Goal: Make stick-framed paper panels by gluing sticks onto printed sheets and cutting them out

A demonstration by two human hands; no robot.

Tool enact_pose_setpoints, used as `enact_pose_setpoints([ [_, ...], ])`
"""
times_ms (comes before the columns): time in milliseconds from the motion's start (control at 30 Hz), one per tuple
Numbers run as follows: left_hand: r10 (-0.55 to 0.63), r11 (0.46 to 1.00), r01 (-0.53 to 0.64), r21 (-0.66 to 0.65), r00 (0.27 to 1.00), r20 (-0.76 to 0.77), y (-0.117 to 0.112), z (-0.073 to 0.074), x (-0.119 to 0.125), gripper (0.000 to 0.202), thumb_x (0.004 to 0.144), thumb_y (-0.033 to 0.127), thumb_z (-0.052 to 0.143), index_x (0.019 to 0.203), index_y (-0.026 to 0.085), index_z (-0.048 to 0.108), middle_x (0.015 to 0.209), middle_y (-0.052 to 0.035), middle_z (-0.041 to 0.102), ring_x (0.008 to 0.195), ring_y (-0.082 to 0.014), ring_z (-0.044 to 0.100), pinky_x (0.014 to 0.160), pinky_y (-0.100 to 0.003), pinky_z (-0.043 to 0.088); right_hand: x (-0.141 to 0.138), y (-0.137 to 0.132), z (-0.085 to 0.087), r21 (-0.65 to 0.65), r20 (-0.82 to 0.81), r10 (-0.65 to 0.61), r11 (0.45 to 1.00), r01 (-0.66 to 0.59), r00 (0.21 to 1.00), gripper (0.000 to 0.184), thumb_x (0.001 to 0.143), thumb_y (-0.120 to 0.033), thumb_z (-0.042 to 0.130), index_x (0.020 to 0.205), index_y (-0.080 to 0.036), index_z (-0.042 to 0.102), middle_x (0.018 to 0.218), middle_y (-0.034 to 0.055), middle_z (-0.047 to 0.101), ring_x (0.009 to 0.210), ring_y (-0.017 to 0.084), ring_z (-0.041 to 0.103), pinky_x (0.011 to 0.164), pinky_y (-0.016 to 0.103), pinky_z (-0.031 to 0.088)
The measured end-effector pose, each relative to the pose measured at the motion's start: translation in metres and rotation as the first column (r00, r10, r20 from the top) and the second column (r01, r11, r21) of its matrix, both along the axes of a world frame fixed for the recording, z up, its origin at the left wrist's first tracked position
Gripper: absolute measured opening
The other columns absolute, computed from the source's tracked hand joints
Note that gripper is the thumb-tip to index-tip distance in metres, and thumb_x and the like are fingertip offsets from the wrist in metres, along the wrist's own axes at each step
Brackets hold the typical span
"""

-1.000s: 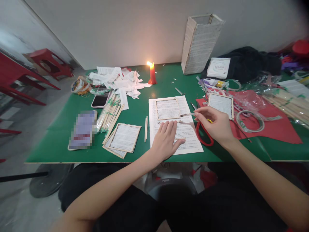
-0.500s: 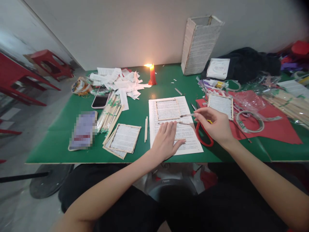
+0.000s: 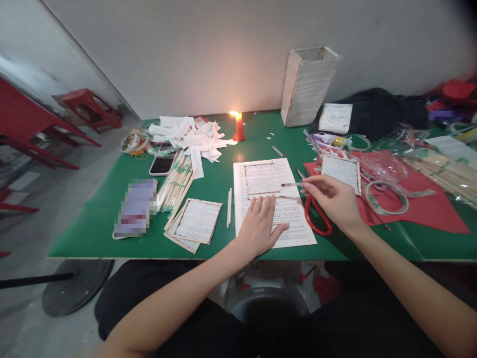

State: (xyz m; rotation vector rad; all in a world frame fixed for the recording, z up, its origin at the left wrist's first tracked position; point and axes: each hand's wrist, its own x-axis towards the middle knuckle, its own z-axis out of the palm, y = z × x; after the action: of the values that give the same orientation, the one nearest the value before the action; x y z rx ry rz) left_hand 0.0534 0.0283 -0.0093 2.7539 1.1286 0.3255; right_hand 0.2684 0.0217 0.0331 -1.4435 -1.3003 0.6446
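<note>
Right hand (image 3: 331, 199) closed in a pinch on a thin strip (image 3: 292, 184). The strip's long axis runs sideways and its tip points left at the stick frame (image 3: 262, 178). Left hand (image 3: 261, 226) open, flat on the printed sheet (image 3: 294, 228). The frame lies just beyond the left fingertips. Red scissors (image 3: 316, 221) under the right palm.

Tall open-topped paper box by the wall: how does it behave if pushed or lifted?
The tall paper box looks hollow, thin printed paper on stick edges: probably light for its size and crushable under a hard grip. It stands far taller than its base on the table, so a high push likely tips it.
</note>
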Motion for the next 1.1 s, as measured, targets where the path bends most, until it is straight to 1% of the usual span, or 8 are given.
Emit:
enact_pose_setpoints([
  [133, 0.007, 0.999, -0.007, 0.032, 1.0, 0.001, -0.001, -0.001, 0.0, 0.078, 0.101, 0.061, 0.024, 0.151, 0.001, 0.025, 0.144, -0.026, 0.048, 0.135, -0.0403, 0.043, 0.112, -0.057, 0.031, -0.002, 0.011, 0.007, 0.022, -0.198, -0.013, 1.0, 0.018, 0.98, 0.03, 0.076, -0.048, 0.079, 0.089, -0.022, 0.074, 0.085, 0.0051, 0.077, 0.077, 0.024, 0.076, 0.079, 0.041, 0.063],
  [267, 0.022, 0.999, -0.022, 0.049, 1.0, 0.007, -0.003, 0.0, 0.0, 0.075, 0.101, 0.058, 0.028, 0.15, 0.001, 0.029, 0.146, -0.0246, 0.049, 0.134, -0.0401, 0.045, 0.113, -0.055, 0.031, -0.003, 0.036, 0.013, 0.045, -0.319, -0.02, 0.998, 0.037, 0.947, 0.031, 0.07, -0.044, 0.085, 0.087, -0.021, 0.073, 0.08, 0.0039, 0.077, 0.076, 0.023, 0.076, 0.077, 0.039, 0.064],
  [367, 0.037, 0.998, -0.037, 0.044, 0.999, -0.003, -0.004, 0.001, 0.001, 0.075, 0.101, 0.056, 0.03, 0.149, -0.001, 0.033, 0.147, -0.0239, 0.048, 0.135, -0.0408, 0.045, 0.114, -0.054, 0.031, -0.006, 0.066, 0.015, 0.081, -0.375, -0.012, 0.996, 0.046, 0.927, 0.029, 0.068, -0.043, 0.085, 0.081, -0.02, 0.073, 0.075, 0.0028, 0.076, 0.07, 0.019, 0.074, 0.072, 0.035, 0.063],
  [500, 0.039, 0.998, -0.038, 0.043, 0.999, -0.012, -0.004, 0.0, 0.001, 0.075, 0.101, 0.056, 0.031, 0.149, -0.001, 0.035, 0.148, -0.0231, 0.048, 0.135, -0.0404, 0.046, 0.115, -0.054, 0.031, -0.018, 0.112, 0.019, 0.101, -0.438, -0.052, 0.989, 0.107, 0.897, 0.03, 0.062, -0.043, 0.086, 0.076, -0.02, 0.072, 0.067, -0.0007, 0.072, 0.059, 0.014, 0.068, 0.062, 0.03, 0.061],
  [600, 0.042, 0.998, -0.042, 0.053, 0.999, 0.0, -0.004, -0.002, 0.001, 0.074, 0.101, 0.056, 0.028, 0.15, 0.0, 0.035, 0.148, -0.0219, 0.049, 0.135, -0.0392, 0.046, 0.115, -0.054, 0.032, -0.03, 0.145, 0.023, 0.163, -0.483, -0.001, 0.982, 0.091, 0.876, 0.028, 0.062, -0.04, 0.086, 0.076, -0.02, 0.072, 0.071, 0.0002, 0.073, 0.064, 0.014, 0.07, 0.069, 0.032, 0.062],
  [700, 0.047, 0.997, -0.047, 0.064, 0.999, -0.001, -0.005, -0.003, 0.0, 0.075, 0.101, 0.057, 0.027, 0.15, 0.0, 0.034, 0.148, -0.0224, 0.049, 0.136, -0.0384, 0.045, 0.115, -0.054, 0.032, -0.043, 0.174, 0.027, 0.207, -0.47, 0.031, 0.975, 0.075, 0.882, 0.024, 0.063, -0.036, 0.084, 0.077, -0.02, 0.072, 0.072, 0.0019, 0.075, 0.069, 0.017, 0.073, 0.076, 0.035, 0.063],
  [867, 0.056, 0.997, -0.056, 0.059, 0.998, 0.006, -0.006, -0.004, 0.0, 0.083, 0.099, 0.065, 0.026, 0.15, -0.001, 0.037, 0.148, -0.0216, 0.05, 0.135, -0.0391, 0.046, 0.116, -0.053, 0.031, -0.064, 0.218, 0.029, 0.225, -0.363, -0.02, 0.968, 0.108, 0.932, 0.019, 0.069, -0.034, 0.078, 0.076, -0.019, 0.069, 0.069, 0.0034, 0.073, 0.071, 0.022, 0.075, 0.076, 0.038, 0.064],
  [1100, 0.058, 0.998, -0.058, 0.026, 0.998, 0.004, -0.007, -0.001, 0.0, 0.084, 0.099, 0.065, 0.025, 0.15, -0.001, 0.036, 0.148, -0.0202, 0.05, 0.135, -0.0381, 0.046, 0.117, -0.051, 0.032, -0.079, 0.252, 0.029, 0.261, -0.336, -0.024, 0.958, 0.118, 0.942, 0.01, 0.07, -0.028, 0.072, 0.072, -0.019, 0.068, 0.069, 0.0046, 0.074, 0.066, 0.021, 0.074, 0.07, 0.036, 0.063],
])
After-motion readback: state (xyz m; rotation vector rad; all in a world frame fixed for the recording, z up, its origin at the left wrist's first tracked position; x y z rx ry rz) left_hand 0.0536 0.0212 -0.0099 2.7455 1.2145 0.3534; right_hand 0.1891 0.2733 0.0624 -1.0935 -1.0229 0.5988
